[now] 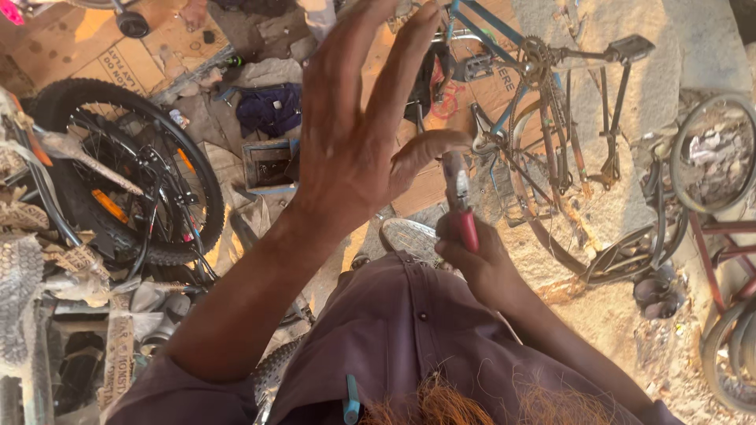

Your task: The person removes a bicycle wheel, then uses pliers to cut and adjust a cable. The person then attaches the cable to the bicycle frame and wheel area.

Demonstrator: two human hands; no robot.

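Pliers (pixel 459 197), red handles, upright at frame centre, above your lap; your right hand (pixel 480 264) wrapped tight round handles; your left hand (pixel 354 134) raised beside pliers' metal tip, fingers spread, thumb curled toward tip, gripping nothing; black bicycle wheel (pixel 118 169) far left; upturned blue bicycle frame (pixel 543 102) behind, on sandy ground (pixel 622 315).

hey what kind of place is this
Probably an open-air bicycle repair spot: a black-tyred bicycle wheel, a rusty upturned bicycle frame with chainring on dusty ground, and red-handled pliers in the right hand.
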